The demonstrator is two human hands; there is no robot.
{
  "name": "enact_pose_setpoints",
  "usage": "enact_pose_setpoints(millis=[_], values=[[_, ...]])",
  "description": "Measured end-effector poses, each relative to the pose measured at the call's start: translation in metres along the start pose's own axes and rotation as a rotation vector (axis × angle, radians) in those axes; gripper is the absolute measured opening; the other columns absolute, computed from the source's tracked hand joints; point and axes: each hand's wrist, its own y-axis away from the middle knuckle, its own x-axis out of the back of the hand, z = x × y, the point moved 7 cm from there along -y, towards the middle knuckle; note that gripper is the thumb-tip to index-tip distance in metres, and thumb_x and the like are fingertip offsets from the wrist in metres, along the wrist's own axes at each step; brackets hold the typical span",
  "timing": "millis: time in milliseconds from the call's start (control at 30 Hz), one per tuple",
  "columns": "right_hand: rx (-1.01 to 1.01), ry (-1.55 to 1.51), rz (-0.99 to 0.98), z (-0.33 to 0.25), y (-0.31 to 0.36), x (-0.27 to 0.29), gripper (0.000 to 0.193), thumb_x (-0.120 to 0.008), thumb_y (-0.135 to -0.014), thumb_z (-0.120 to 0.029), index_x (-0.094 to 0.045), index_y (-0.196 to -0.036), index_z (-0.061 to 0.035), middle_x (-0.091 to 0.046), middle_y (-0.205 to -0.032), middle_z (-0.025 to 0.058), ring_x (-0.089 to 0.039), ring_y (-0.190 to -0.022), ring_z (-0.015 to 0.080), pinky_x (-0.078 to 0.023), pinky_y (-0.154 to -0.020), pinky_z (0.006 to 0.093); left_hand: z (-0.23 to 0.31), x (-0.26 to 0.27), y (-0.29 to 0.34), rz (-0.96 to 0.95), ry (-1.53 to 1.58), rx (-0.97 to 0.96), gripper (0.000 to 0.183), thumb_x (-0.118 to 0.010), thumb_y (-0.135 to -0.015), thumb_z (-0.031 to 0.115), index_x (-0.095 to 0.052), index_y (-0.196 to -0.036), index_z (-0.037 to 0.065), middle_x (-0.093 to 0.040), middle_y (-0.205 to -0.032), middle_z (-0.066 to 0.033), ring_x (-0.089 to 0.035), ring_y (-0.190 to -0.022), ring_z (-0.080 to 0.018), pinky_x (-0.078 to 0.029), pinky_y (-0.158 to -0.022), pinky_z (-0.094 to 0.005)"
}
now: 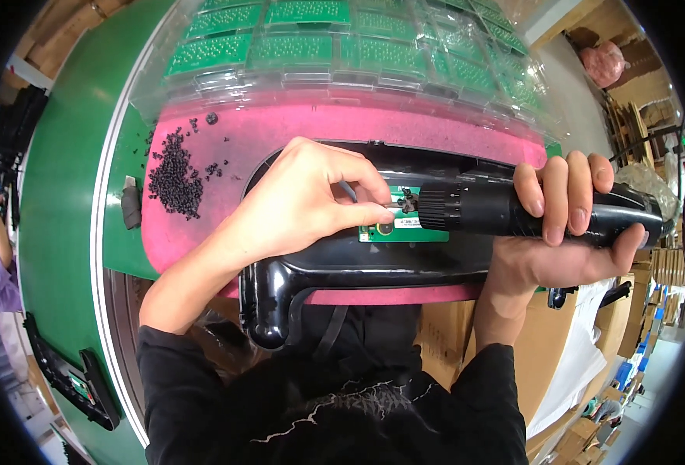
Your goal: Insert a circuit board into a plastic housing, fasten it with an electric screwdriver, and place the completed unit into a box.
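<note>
My right hand (563, 209) is wrapped round a black electric screwdriver (478, 208), which lies level with its ribbed collar toward my left. A clump of small black screws (408, 201) clings to the bit just ahead of that collar. My left hand (311, 198) is closed in a pinch at the bit's tip (393, 205); whether a screw is between the fingertips is hidden. Beneath both hands lies a long black plastic housing (381, 267) with a raised rim. A green circuit board (373, 234) sits inside it, partly covered by my fingers and the screwdriver.
The housing rests on a pink mat (195, 252). At the mat's left is a pile of black screws (176, 178), beside a dark small tool (131, 205). Clear plastic trays (319, 81) of green boards stand behind. Another black housing (71, 380) lies on the green bench (63, 209).
</note>
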Motion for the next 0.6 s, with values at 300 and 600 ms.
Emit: enact_pose_setpoints(millis=[300, 600], values=[[-0.008, 0.208, -0.12, -0.002, 0.003, -0.002, 0.046, -0.068, -0.084, -0.05, -0.05, -0.098, -0.0108, -0.052, -0.068, -0.004, -0.049, -0.049, 0.0079, -0.041, -0.059, 0.0284, 0.01, -0.012, -0.006, 0.036, -0.33, -0.375, 0.017, -0.075, -0.083, 0.009, -0.065, -0.091, -0.003, -0.068, -0.084, -0.0128, -0.068, -0.076, -0.0298, -0.054, -0.066, -0.0366], [-0.093, 0.182, -0.335, -0.001, 0.01, -0.008, 0.047, -0.069, -0.085, -0.051, -0.052, -0.104, -0.0112, -0.058, -0.072, -0.0026, -0.055, -0.054, 0.0098, -0.044, -0.059, 0.0288, 0.019, -0.025, -0.007, -0.036, -0.18, -0.487, 0.024, -0.077, -0.077, 0.006, -0.065, -0.095, -0.004, -0.066, -0.087, -0.0126, -0.065, -0.084, -0.0308, -0.053, -0.073, -0.0394]])
